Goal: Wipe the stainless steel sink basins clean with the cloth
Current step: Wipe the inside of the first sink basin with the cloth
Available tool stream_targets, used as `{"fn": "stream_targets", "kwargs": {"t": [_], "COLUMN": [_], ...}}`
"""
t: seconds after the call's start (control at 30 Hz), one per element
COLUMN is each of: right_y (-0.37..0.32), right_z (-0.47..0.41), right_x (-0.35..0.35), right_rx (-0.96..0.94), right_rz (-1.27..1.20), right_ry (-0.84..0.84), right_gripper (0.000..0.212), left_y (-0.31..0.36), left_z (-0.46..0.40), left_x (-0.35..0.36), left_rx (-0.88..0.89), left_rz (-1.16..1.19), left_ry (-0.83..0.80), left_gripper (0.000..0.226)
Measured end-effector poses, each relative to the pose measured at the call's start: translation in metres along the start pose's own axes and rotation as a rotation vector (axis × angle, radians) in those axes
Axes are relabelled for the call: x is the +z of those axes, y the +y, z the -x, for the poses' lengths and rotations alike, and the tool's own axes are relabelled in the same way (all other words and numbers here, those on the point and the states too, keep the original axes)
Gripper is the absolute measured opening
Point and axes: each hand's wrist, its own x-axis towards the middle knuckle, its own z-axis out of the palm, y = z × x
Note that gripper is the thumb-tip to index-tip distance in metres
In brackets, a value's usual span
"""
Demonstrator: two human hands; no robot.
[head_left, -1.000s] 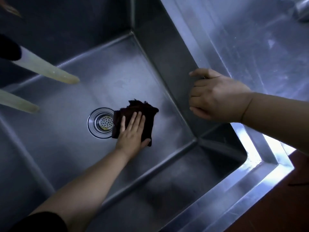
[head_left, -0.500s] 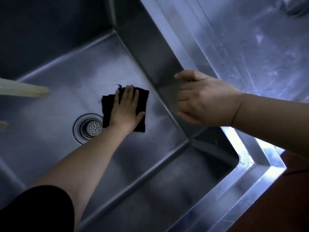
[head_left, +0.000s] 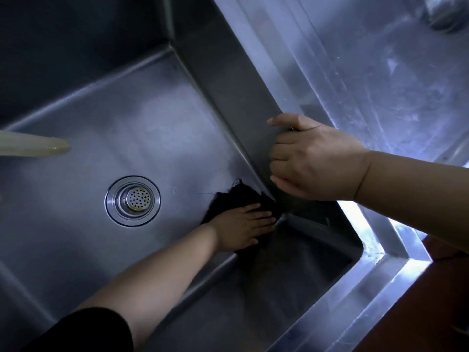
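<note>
Since a second ago, when the cloth (head_left: 223, 201) lay just beside the drain strainer (head_left: 133, 200), the left hand (head_left: 241, 228) has pushed it across the basin floor (head_left: 114, 138) into the near right corner, where floor meets walls. Judging by that, the open floor has had its pass and the edges and corners are now in hand; the walls and the other basin look still to do. Left grip: fingers flat and straight, pressing the dark cloth down, pinching nothing. Right hand (head_left: 314, 158): fingers curled over the dividing rim (head_left: 253, 80), as before, bracing. Within this basin lie only cloth and strainer; a pale spout (head_left: 35, 147) reaches in from the left edge. A second basin (head_left: 396, 80) shows beyond the rim, its contents blurred.
</note>
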Motion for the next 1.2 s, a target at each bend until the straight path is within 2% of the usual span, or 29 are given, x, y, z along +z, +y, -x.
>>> {"fn": "stream_targets", "kwargs": {"t": [0.07,0.17,0.33,0.47,0.73,0.87,1.03,1.2], "right_y": [0.0,-0.001,-0.001,0.0,0.001,0.001,0.001,0.002], "right_z": [0.0,0.0,-0.001,-0.001,0.001,0.003,0.001,-0.001], "right_x": [0.0,0.001,0.001,0.001,0.005,0.006,0.005,0.001], "right_rx": [0.004,0.011,0.034,0.03,0.027,0.036,0.032,0.021], "right_rz": [-0.01,-0.02,-0.051,-0.069,-0.077,-0.062,-0.067,-0.072], "right_ry": [0.006,0.026,0.073,0.116,0.117,0.13,0.122,0.113], "right_gripper": [0.038,0.037,0.034,0.032,0.031,0.03,0.03,0.03], "left_y": [-0.017,-0.036,-0.074,-0.128,-0.234,-0.25,-0.222,-0.158], "left_z": [-0.004,-0.002,0.02,0.044,0.069,0.071,0.047,0.028], "left_x": [-0.004,-0.013,-0.035,-0.048,-0.095,-0.103,-0.1,-0.075], "left_rx": [0.054,-0.038,-0.296,-0.536,-1.004,-1.163,-1.217,-1.049], "left_rz": [-0.082,-0.094,-0.069,-0.067,-0.017,0.031,0.065,0.031], "left_ry": [-0.044,-0.05,0.116,0.185,0.263,0.308,0.331,0.273], "left_gripper": [0.053,0.057,0.057,0.062,0.062,0.07,0.069,0.069]}}
